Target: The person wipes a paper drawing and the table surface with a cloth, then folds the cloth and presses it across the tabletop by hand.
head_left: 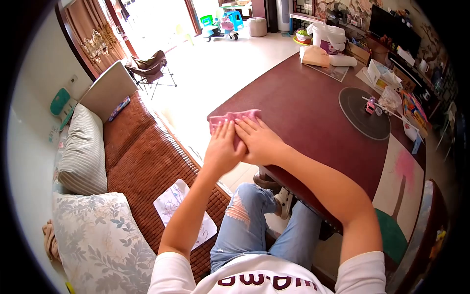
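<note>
A folded pink cloth (235, 115) lies at the near left corner of the dark red table (303, 117). My left hand (224, 148) grips its left part, with the fingers laid over the top and the wrist out past the table edge. Beside it, touching, my right hand (259, 142) holds the right part of the cloth, its fingers pressed down and slightly fanned. A fold of pink shows between the two hands. The undersides of both hands are hidden.
On the table are a dark round turntable (352, 110) with a pink toy (371, 104), a paper roll (342, 60) and boxes. Left of me, a brown-matted bench (142, 142) bears cushions and a drawn-on paper sheet (174, 198). A folding chair (149, 68) stands beyond.
</note>
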A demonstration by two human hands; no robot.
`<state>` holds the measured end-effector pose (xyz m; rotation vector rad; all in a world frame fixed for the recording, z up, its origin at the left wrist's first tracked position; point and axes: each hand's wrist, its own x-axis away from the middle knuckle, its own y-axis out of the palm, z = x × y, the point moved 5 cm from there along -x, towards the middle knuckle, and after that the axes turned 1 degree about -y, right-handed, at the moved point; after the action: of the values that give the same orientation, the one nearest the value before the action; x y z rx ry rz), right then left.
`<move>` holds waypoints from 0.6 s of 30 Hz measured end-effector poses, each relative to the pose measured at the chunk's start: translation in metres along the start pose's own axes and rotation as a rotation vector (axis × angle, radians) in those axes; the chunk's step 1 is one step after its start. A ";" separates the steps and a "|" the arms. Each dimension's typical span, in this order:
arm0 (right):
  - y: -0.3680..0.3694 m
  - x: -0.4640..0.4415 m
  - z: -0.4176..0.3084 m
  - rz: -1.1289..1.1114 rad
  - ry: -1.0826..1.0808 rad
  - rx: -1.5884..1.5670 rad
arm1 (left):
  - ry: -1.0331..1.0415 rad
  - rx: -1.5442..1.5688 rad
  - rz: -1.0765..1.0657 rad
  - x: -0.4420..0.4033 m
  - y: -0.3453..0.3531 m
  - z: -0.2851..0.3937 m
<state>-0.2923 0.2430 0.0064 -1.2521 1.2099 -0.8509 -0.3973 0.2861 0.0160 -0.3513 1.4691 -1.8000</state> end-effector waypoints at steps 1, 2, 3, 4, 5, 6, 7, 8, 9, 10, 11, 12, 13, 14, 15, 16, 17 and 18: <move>-0.005 0.018 -0.001 0.096 -0.048 -0.028 | 0.021 -0.010 -0.005 0.009 0.001 0.015; -0.011 0.037 -0.002 0.191 -0.097 -0.056 | 0.041 -0.018 -0.010 0.019 0.004 0.028; -0.016 0.055 -0.002 0.168 -0.091 -0.063 | 0.086 -0.026 0.016 0.028 0.007 0.043; -0.025 0.074 -0.004 0.143 -0.085 -0.071 | 0.130 -0.031 0.041 0.038 0.011 0.057; -0.033 0.093 -0.005 0.136 -0.077 -0.061 | 0.175 -0.019 0.062 0.047 0.016 0.072; -0.041 0.111 -0.007 0.130 -0.070 -0.051 | 0.218 -0.007 0.085 0.055 0.021 0.087; -0.049 0.127 -0.008 0.092 -0.043 -0.049 | 0.253 0.005 0.076 0.063 0.021 0.102; -0.054 0.140 -0.010 0.052 -0.018 -0.048 | 0.285 0.018 0.066 0.069 0.020 0.116; -0.058 0.152 -0.014 0.041 -0.025 -0.050 | 0.343 0.055 0.061 0.074 0.021 0.125; -0.061 0.162 -0.013 0.029 0.036 -0.057 | 0.365 0.060 0.020 0.076 0.017 0.134; -0.062 0.166 -0.013 0.015 0.096 -0.062 | 0.385 0.108 0.028 0.077 0.016 0.136; -0.063 0.164 -0.017 0.004 0.088 -0.062 | 0.407 0.154 0.037 0.076 0.015 0.136; -0.064 0.162 -0.018 0.011 0.111 -0.069 | 0.399 0.161 0.037 0.074 0.015 0.132; -0.063 0.159 -0.017 0.018 0.137 -0.077 | 0.418 0.199 0.016 0.071 0.014 0.129; -0.061 0.156 -0.017 0.004 0.123 -0.049 | 0.440 0.238 -0.004 0.068 0.014 0.124; -0.059 0.151 -0.016 -0.006 0.126 -0.048 | 0.436 0.248 -0.006 0.063 0.015 0.118; -0.059 0.143 -0.016 -0.003 0.135 -0.046 | 0.436 0.263 -0.013 0.058 0.015 0.110; -0.058 0.134 -0.015 0.002 0.146 -0.044 | 0.438 0.278 -0.019 0.052 0.015 0.103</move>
<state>-0.2711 0.1015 0.0385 -1.2404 1.3524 -0.9315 -0.3604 0.1760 0.0197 0.1818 1.4699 -2.1559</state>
